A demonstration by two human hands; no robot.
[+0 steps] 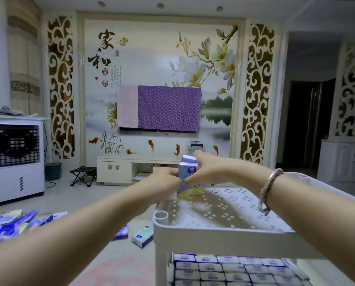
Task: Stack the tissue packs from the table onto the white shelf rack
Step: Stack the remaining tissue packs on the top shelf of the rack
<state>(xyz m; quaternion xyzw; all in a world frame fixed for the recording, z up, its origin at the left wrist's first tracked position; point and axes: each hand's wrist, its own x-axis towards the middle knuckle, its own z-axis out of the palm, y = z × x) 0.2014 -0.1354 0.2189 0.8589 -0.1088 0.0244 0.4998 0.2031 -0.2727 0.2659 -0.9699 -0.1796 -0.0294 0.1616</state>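
We held tissue packs [186, 172] upright at far-left corner of shelf rack [224, 205] top tier: left hand [168, 178], right hand [203, 170] both gripping. Placing step. Next likely: seat flush, release.

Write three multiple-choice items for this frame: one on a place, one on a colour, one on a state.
1. Where does the held tissue pack stand?
A. far left corner of the rack's top shelf
B. floor
C. lower shelf

2. What colour is the cloth over the TV?
A. green
B. purple and pink
C. black

3. What state is the lower shelf in?
A. bare
B. packed with tissue packs
C. holding one pack

Answers: 1 A, left hand and right hand grip it upright there; 2 B, purple with a pink strip; 3 B, rows fill it.
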